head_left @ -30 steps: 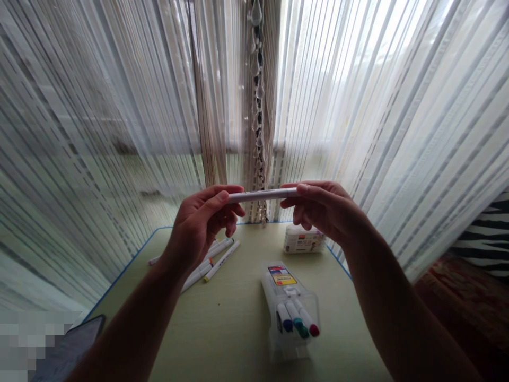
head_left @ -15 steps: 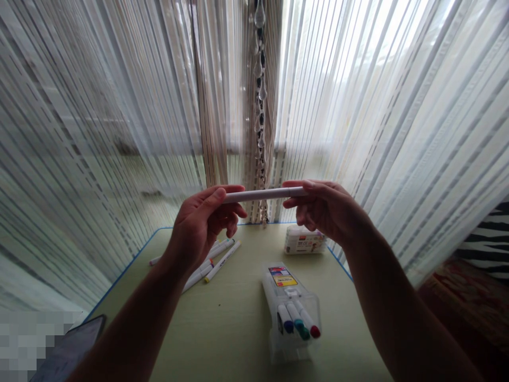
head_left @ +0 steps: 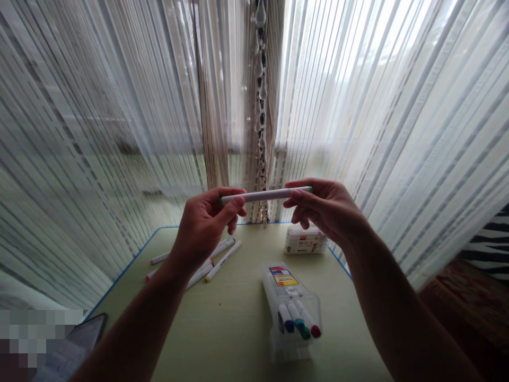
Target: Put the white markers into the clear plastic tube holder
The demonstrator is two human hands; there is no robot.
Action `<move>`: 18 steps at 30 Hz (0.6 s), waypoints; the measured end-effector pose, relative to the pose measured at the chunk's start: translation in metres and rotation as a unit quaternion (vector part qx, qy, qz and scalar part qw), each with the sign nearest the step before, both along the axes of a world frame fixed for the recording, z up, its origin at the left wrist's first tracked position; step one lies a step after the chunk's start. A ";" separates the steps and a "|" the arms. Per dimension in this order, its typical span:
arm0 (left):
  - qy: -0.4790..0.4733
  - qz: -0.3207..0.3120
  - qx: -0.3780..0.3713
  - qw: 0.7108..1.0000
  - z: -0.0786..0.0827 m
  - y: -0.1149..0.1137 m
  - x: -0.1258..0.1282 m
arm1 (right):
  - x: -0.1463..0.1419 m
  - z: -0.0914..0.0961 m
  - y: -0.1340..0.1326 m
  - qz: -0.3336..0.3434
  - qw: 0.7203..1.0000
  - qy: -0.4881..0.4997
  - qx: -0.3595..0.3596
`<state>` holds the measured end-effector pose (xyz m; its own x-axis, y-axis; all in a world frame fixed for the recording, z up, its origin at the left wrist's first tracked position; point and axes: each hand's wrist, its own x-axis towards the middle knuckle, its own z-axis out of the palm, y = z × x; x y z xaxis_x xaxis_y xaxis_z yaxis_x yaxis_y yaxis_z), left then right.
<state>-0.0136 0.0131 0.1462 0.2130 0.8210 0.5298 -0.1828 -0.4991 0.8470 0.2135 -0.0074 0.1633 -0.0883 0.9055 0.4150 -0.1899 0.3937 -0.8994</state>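
Both of my hands hold one white marker level in the air above the table. It has green at each end. My left hand pinches its left end between thumb and fingers. My right hand pinches its right end the same way. Below them a clear plastic marker case lies on the table with three markers inside, capped blue, teal and red. Several loose white markers lie on the table under my left hand.
The pale green table has a blue edge and is hemmed in by sheer striped curtains on all sides. A small white box sits at the back right. A dark tablet lies at the front left corner.
My fingers have shifted slightly along the marker, so both green ends now show. The marker stays level at nearly the same height.
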 end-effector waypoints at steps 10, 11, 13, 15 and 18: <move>0.004 0.022 0.016 1.000 -0.001 0.001 0.000 | -0.001 -0.006 0.004 -0.044 0.994 -0.052 0.085; 0.004 0.022 0.017 1.000 -0.001 0.001 0.000 | -0.001 -0.006 0.004 -0.043 0.994 -0.051 0.085; 0.002 0.021 0.015 1.000 -0.001 0.001 0.000 | -0.001 -0.005 0.004 -0.042 0.995 -0.051 0.080; -0.003 0.022 0.009 1.000 0.000 0.000 0.000 | -0.001 -0.004 0.004 -0.043 0.995 -0.052 0.074; -0.011 0.021 0.000 1.000 0.002 -0.001 0.000 | -0.001 -0.003 0.003 -0.040 0.996 -0.049 0.064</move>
<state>-0.0136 0.0124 0.1478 0.1664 0.8286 0.5346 -0.1793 -0.5077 0.8427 0.2128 -0.0048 0.1601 -0.0633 0.8520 0.5197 -0.0668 0.5160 -0.8540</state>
